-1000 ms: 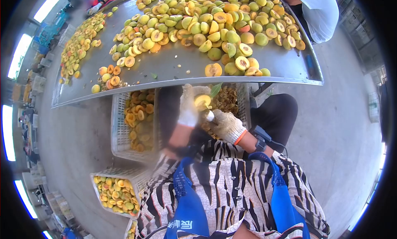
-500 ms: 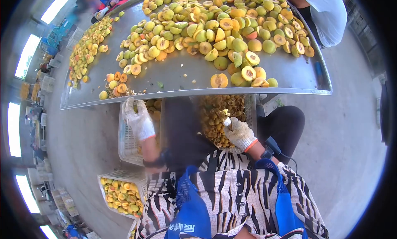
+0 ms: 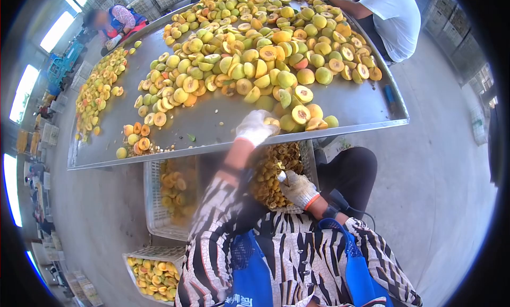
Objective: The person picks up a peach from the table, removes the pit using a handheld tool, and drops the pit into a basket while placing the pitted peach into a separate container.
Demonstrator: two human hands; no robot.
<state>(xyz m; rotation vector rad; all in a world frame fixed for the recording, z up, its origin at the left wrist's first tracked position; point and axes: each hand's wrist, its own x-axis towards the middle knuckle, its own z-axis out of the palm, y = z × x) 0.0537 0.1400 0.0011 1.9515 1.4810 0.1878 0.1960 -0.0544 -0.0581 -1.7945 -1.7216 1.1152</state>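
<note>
Head view: my white-gloved left hand [image 3: 256, 127] seemingly picks yellow fruit half [image 3: 273, 122], grip unclear, pinch needed; cream-gloved right [image 3: 299, 190] clutches white tool [image 3: 282, 176].

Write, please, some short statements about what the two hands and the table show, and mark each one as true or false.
1. The left hand is over the metal table, beside the fruit pile. True.
2. The right hand holds a whole fruit. False: it holds a small tool with a pale end.
3. Both hands wear gloves. True.
4. All the fruit on the table is uncut. False: many pieces are cut open.
5. A green leaf lies on the table. True.
6. The right hand rests on the table. False: it is over a crate, on the wearer's side of the table.
</note>
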